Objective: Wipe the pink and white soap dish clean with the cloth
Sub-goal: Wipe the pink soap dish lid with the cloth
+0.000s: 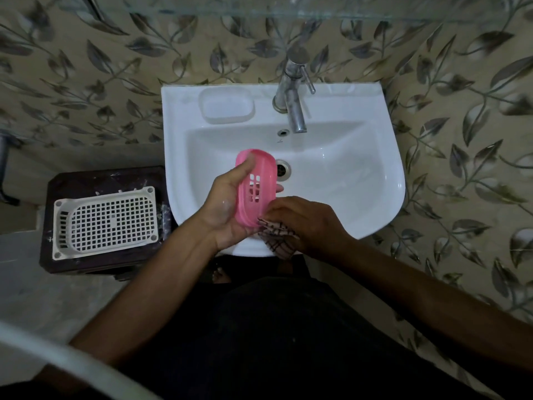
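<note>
A person stands at a white sink (pixel 375 197), seen from above. The left hand (pixel 227 209) grips the pink soap tray (pixel 253 186) over the basin — thumb along its far edge, fingers curled behind it — holding it tilted on edge, slotted face toward the camera. The right hand (pixel 300 220) clutches a checked cloth (pixel 277 235) bunched against the tray's lower end. A white soap dish base (pixel 227 106) sits on the sink ledge, left of the tap (pixel 294 90). A white plastic basket (pixel 106 223) rests on a dark stool (pixel 101 177) beside the sink.
</note>
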A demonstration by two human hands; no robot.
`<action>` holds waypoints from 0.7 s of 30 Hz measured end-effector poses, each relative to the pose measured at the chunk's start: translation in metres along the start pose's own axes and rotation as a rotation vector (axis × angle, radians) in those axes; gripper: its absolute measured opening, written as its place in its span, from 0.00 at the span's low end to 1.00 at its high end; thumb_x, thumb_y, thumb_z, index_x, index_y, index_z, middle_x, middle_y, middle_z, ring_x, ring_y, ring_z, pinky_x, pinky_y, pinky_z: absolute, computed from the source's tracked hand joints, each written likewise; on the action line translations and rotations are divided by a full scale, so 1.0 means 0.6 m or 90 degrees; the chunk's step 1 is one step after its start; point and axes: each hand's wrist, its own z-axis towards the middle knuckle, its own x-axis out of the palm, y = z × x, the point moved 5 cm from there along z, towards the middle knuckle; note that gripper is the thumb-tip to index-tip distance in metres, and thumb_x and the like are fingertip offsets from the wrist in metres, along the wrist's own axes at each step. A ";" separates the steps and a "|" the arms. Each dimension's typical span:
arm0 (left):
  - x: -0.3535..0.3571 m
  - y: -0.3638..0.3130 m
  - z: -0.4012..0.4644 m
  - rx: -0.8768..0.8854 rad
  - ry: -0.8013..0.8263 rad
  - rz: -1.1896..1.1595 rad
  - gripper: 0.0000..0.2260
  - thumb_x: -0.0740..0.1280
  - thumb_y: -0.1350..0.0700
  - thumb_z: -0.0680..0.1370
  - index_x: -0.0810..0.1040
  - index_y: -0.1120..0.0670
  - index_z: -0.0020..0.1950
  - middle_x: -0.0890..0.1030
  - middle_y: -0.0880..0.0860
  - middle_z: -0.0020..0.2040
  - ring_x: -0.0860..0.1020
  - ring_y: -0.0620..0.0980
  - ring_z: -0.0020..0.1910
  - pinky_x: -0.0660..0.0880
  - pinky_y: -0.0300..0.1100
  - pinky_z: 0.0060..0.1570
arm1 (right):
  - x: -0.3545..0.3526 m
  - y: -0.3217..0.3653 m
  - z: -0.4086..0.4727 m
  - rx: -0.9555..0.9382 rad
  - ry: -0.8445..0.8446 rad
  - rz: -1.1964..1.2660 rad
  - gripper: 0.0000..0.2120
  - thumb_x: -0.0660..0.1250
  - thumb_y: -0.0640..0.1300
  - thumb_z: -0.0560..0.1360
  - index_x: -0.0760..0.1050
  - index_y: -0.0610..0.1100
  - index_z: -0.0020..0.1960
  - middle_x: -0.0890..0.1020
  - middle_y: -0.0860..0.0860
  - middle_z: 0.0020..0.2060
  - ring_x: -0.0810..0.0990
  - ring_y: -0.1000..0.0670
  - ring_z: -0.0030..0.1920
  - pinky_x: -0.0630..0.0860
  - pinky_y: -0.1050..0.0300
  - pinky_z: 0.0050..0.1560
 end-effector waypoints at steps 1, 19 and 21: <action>0.005 -0.007 -0.003 0.021 0.029 0.001 0.31 0.67 0.38 0.77 0.78 0.63 0.68 0.80 0.62 0.59 0.79 0.60 0.52 0.78 0.51 0.51 | -0.003 0.000 0.006 0.031 -0.017 0.021 0.12 0.69 0.45 0.80 0.84 0.39 0.58 0.85 0.45 0.57 0.84 0.47 0.56 0.79 0.57 0.49; 0.026 0.009 0.006 0.221 0.252 -0.078 0.44 0.77 0.40 0.70 0.62 0.48 0.82 0.74 0.64 0.67 0.74 0.61 0.62 0.72 0.53 0.64 | -0.014 0.020 0.035 0.186 -0.106 0.162 0.14 0.74 0.37 0.73 0.83 0.39 0.59 0.84 0.46 0.55 0.84 0.47 0.55 0.82 0.50 0.50; 0.024 0.014 0.006 0.283 0.196 -0.066 0.38 0.72 0.44 0.75 0.64 0.56 0.81 0.72 0.68 0.66 0.72 0.66 0.63 0.73 0.53 0.62 | 0.002 0.027 0.032 0.210 -0.108 0.166 0.17 0.76 0.33 0.71 0.82 0.40 0.59 0.84 0.46 0.54 0.84 0.48 0.54 0.82 0.50 0.49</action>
